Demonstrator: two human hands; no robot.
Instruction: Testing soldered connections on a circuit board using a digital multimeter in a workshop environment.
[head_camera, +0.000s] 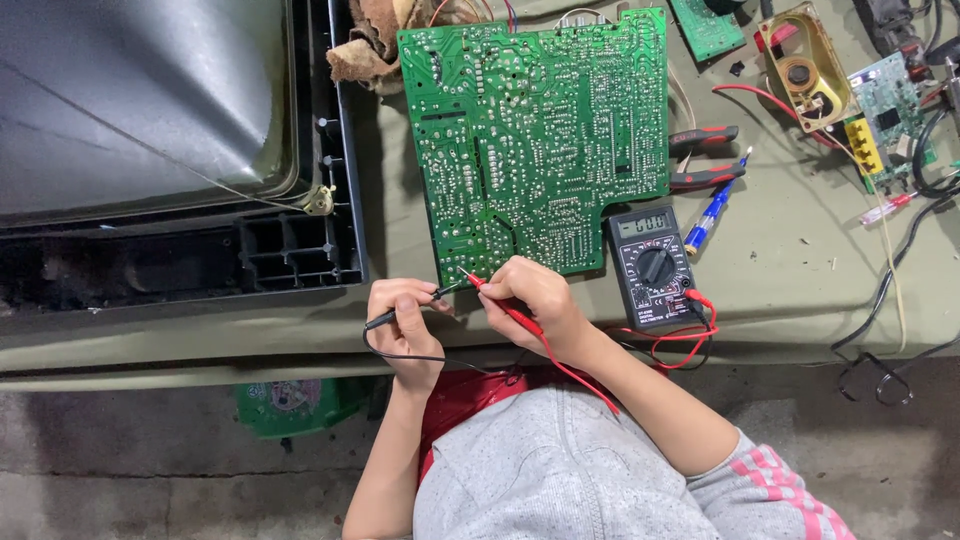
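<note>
Left hand (403, 322) pinching black probe (408, 308), right hand (530, 297) pinching red probe (497, 299); both tips on board (535, 130) (near edge, solder side up). Meter (652, 266) just right of it.

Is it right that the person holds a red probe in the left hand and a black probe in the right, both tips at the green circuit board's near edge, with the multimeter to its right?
Not quite: the head view shows the colours swapped. The left hand holds the black probe and the right hand the red probe. Both tips meet the green circuit board, multimeter right.
</note>
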